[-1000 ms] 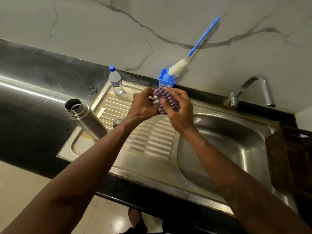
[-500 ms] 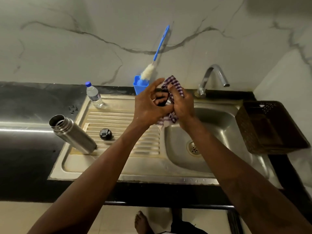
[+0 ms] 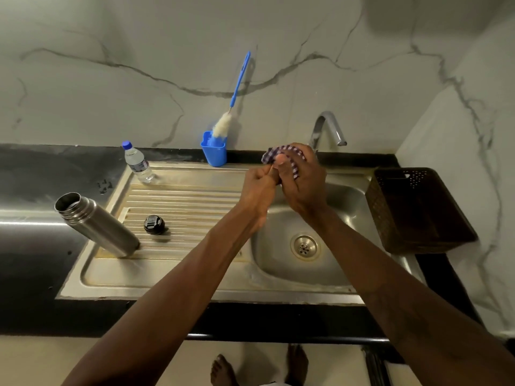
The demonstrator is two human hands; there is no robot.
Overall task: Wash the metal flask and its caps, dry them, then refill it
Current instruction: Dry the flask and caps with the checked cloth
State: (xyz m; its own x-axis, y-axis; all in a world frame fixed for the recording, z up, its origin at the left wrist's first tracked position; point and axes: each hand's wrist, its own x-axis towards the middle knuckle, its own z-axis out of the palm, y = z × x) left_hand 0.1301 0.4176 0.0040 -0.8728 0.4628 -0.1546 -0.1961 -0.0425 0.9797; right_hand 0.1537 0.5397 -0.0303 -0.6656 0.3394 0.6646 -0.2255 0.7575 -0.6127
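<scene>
My hands are together at centre frame, just above the far rim of the sink (image 3: 195, 285). My right hand (image 3: 305, 188) is wrapped around a checked cloth (image 3: 291, 156), fingers curled over the top of it. My left hand (image 3: 257, 188) is closed up against the cloth's left side, gripping it there. Whatever sits inside the cloth is hidden, so I can't tell if a cap is in it.

The flask (image 3: 96, 224) is at left of frame, its base on the left end of the drainboard and its open mouth pointing toward the upper left. A black cap (image 3: 154, 224) lies on the ribs just right of it, apart from it.

At the drainboard's far left corner stands a water bottle (image 3: 138, 162) with a blue top. Right of it, against the wall, a blue cup (image 3: 214, 151) holds a brush (image 3: 223, 125). The tap (image 3: 330, 126) rises behind my right hand. The drain (image 3: 304, 247) shows in the basin below my wrists. A brown basket (image 3: 418, 215) sits at right of frame, beside the sink.
</scene>
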